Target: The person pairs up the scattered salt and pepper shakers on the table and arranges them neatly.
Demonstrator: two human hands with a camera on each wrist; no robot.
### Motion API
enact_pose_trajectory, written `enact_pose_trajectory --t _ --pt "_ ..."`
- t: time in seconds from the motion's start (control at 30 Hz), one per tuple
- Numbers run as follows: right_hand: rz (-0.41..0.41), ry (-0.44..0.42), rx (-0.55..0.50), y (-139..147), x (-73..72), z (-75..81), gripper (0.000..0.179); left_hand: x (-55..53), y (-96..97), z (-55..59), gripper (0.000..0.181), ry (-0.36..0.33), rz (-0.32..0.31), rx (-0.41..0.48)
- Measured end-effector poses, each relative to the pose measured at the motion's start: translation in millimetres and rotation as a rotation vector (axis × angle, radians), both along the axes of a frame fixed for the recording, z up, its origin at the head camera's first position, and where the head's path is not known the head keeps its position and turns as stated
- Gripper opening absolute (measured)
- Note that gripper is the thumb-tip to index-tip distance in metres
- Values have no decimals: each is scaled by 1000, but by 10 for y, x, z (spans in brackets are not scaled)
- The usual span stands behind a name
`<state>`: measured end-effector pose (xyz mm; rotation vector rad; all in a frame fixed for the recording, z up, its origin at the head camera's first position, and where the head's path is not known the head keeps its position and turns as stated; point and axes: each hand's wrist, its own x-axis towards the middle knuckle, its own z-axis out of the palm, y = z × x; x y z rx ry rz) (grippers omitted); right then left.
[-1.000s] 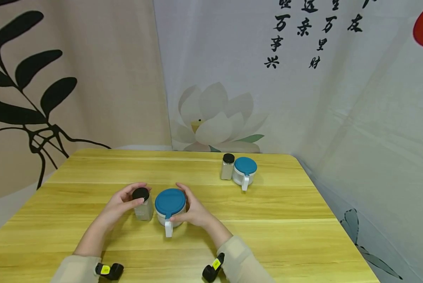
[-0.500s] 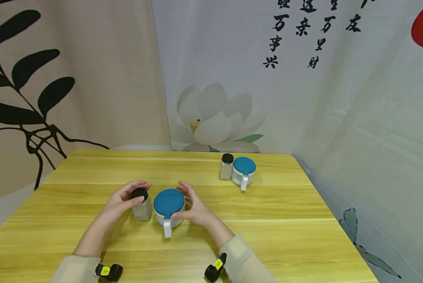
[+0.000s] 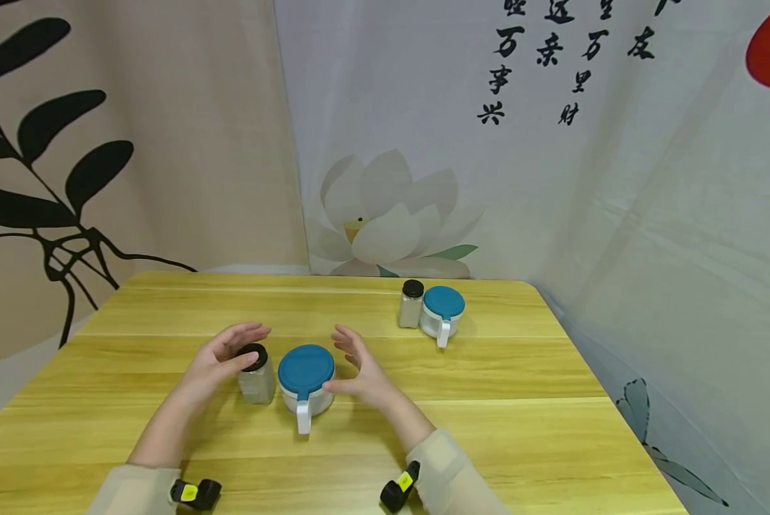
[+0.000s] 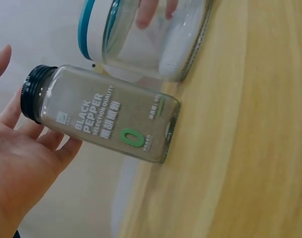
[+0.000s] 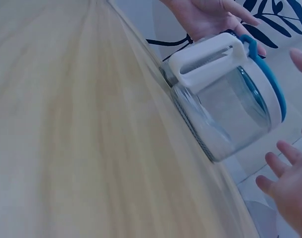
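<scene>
Currently, two lidded jars are standing upright on a yellow wood-grain table (image 3: pixel 487 443), well in from its far and right edges. A squared clear-glass jar with a black screw cap (image 3: pixel 256 386) is standing on the left, and a round clear-glass jar with a blue lid and white handle (image 3: pixel 307 392) is standing just beside it, its handle pointing toward the person. Bare wood is stretching from the round jar to the right edge, leaving room on that side. Near the far edge, a smaller-looking black-capped jar (image 3: pixel 410 312) and a blue-lidded white-handled jar (image 3: pixel 430 324) are standing side by side.

The squared jar is holding brownish-grey powder (image 4: pixel 136 111); the round one is keeping a white substance (image 4: pixel 176 62) at its bottom. The far pair's contents are showing too small to tell.

The left hand (image 3: pixel 216 363) is curving loosely around the squared jar's far side, fingers relaxed rather than gripping; whether a fingertip is touching the glass is, fairly, hard to tell. The right hand (image 3: pixel 364 373) is hovering beside the round jar, fingers spread and released. The right wrist view is revealing a gap there that the head view is obscuring, while only the left wrist view is showing the "BLACK PEPPER" lettering legibly.
</scene>
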<state>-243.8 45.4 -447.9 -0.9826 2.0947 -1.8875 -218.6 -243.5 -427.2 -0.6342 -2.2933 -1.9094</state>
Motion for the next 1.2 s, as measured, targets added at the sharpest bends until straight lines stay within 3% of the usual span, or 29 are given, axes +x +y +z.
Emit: enact_pose_trajectory --t 0.1,0.27,0.53,0.9,1.2 --pt "-32 10 4 20 -39 -57 90 3 -5 30 44 3 -2 4" --pt "-40 2 0 56 -20 -11 89 12 3 81 45 8 -7 1" --pt "-28 23 -40 159 140 292 94 48 19 197 45 18 8 -11" --pt "-56 31 -47 305 144 345 102 77 95 335 46 42 20 -32" --pt "-107 39 -42 459 140 387 96 64 234 395 51 20 -12 -21"
